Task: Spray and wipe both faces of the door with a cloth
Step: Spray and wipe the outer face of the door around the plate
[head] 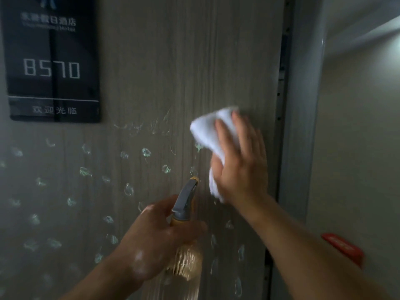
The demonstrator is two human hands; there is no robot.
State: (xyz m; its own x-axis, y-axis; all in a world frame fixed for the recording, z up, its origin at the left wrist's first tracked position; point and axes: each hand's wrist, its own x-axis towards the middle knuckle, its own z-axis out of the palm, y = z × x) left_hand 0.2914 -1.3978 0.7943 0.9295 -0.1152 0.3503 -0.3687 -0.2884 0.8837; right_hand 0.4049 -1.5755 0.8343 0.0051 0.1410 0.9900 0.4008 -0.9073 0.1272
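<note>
Two items at wet door [173,61]: right hand [240,167], fingers spread, pressed cloth [207,128] flat; left hand [155,237] gripped spray bottle [184,204]; plaque [52,61] above.

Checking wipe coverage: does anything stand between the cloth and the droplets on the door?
To the left, nothing visible: the cloth under the right hand lies on the door beside the droplets. Lower down, the left hand holds the bottle before them.
</note>
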